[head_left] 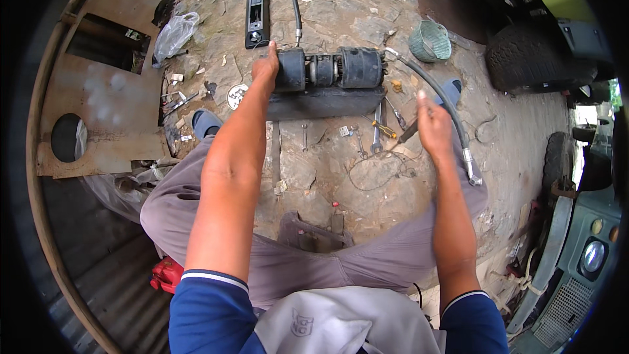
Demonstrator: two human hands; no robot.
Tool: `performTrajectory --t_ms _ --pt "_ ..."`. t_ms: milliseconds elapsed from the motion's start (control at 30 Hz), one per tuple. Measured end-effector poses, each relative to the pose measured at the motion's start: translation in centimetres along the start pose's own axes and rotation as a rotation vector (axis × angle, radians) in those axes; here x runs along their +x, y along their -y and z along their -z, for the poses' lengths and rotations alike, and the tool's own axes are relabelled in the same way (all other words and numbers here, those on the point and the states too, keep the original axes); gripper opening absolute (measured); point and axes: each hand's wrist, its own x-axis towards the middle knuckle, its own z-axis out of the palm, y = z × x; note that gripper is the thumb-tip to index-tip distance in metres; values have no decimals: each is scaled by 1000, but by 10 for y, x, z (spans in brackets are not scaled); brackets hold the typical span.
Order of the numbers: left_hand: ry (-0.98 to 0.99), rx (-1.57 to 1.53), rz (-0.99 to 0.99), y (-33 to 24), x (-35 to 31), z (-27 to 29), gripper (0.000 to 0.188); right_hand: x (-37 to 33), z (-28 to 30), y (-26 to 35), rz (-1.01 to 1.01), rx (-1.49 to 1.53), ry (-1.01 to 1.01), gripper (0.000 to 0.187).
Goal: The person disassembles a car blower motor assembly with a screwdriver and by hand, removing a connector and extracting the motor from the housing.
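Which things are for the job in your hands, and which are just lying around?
Probably for the job:
- black twin-drum unit, at the left hand
- dark-handled tool, in the right hand
- yellow-handled tool and large wrench, close by

Probably just lying about:
- green basket
- clear plastic bag
- red container

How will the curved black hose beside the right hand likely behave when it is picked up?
The hose is probably springy rather than floppy, since it holds a smooth arc. Its near metal fitting likely makes that end heavier, so it may dip first.
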Motion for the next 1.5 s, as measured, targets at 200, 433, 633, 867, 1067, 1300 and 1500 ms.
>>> performTrajectory --t_ms 200,433,633,867,1067,1300,1500 --pt "-218 144 -113 -12 3 -5 103 -16 -13 -41 -349 798 15 53" --pt "-177 555 -680 -23 -10 2 63 -27 -26 -44 -288 1127 21 31" --pt "-84 664 -1107 -20 -11 5 58 -31 -15 -2 -71 1139 225 31" --pt "143 964 -1125 -31 -41 27 117 -50 -105 20 -556 1024 367 34" --pt "148 936 -1114 -22 -50 32 122 -51 -155 69 -608 1204 400 36" --pt "137 912 -1115 -15 -46 33 122 -57 -176 87 -656 1279 354 36" --pt "149 926 -1104 -19 -49 33 120 -61 -179 85 -663 1308 352 37"
